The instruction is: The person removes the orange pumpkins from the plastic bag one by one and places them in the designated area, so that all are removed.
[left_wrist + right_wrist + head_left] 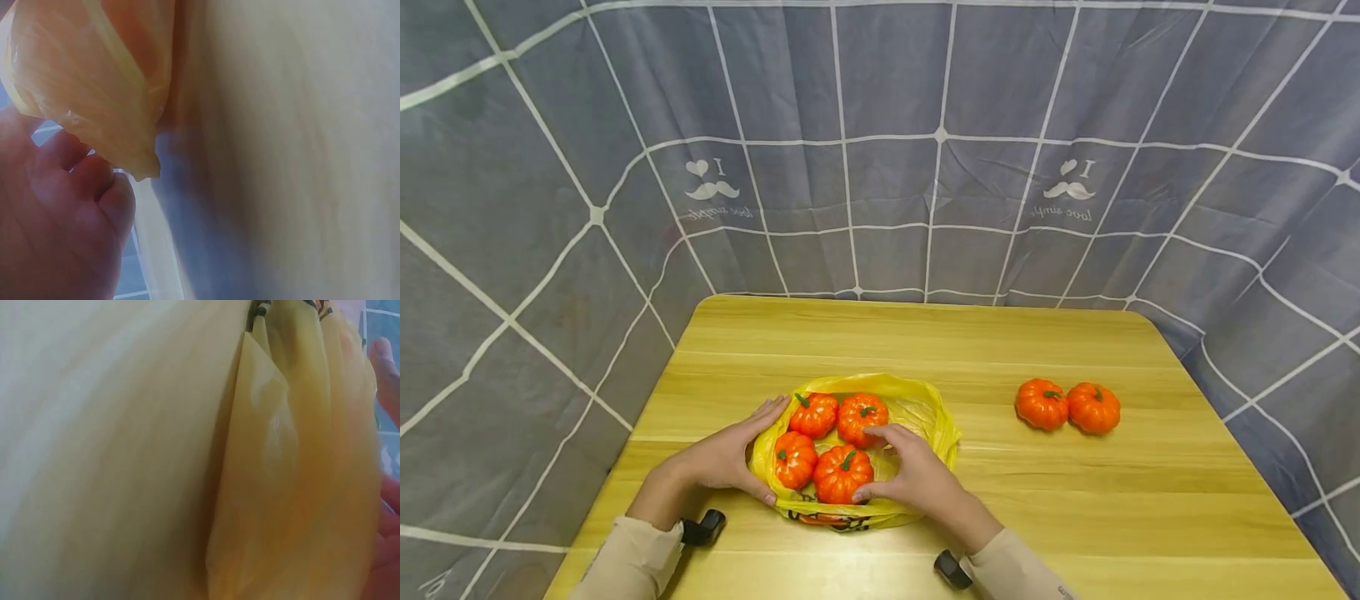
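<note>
A yellow plastic bag (928, 408) lies opened out on the table, with several small orange pumpkins inside it, among them a front one (842, 477) and a back right one (861, 419). Along the bag's left side rests my left hand (730, 454), thumb spread from the fingers. My right hand (921, 475) reaches over the bag's right part. Its fingertips are at the back right pumpkin and its thumb at the front one, with a wide gap between. In the left wrist view, the bag's side (81, 81) hangs beside the left fingers (90, 175).
Two more orange pumpkins, a left one (1042, 405) and a right one (1093, 408), sit side by side on the wooden table (1000, 350), right of the bag. A grey curtain with white lines (887, 183) surrounds the table's back and sides.
</note>
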Motion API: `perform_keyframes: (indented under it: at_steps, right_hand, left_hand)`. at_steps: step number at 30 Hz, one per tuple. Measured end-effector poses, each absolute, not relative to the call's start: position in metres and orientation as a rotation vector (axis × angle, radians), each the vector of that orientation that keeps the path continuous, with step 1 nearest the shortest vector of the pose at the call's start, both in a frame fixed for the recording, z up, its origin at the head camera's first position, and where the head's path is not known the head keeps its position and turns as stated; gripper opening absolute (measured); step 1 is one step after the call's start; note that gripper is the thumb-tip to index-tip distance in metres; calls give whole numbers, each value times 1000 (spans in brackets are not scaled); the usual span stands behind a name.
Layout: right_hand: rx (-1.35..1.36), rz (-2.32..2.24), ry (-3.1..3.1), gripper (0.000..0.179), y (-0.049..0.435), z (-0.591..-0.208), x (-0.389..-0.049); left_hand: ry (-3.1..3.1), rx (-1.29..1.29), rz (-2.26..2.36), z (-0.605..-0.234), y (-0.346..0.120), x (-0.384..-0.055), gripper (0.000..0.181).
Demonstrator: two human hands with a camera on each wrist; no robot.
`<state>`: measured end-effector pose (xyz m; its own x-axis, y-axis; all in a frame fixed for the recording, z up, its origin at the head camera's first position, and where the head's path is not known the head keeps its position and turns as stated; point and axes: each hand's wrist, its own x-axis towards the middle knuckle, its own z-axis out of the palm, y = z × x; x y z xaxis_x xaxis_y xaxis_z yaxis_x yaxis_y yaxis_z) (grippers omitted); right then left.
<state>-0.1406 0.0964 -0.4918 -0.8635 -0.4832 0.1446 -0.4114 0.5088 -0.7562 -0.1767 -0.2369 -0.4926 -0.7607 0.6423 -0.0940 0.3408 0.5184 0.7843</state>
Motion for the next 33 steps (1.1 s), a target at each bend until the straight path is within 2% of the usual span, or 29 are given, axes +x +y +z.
perform_keyframes:
  at_steps: [9, 17, 27, 33]
  right_hand:
    - [-799, -1154, 2662, 87, 87, -496, -136]
    - [-784, -1144, 2695, 82, 84, -497, -133]
    - [-793, -1226, 2673, 79, 83, -497, -130]
    - [-739, -1436, 2566, 75, 85, -490, -129]
  left_hand:
    - [2386, 819, 1136, -492, -237, -177, 137]
    - [2375, 826, 1151, -493, -237, -176, 137]
    - [2371, 823, 1144, -495, -238, -177, 136]
    - [2404, 822, 1107, -493, -237, -176, 138]
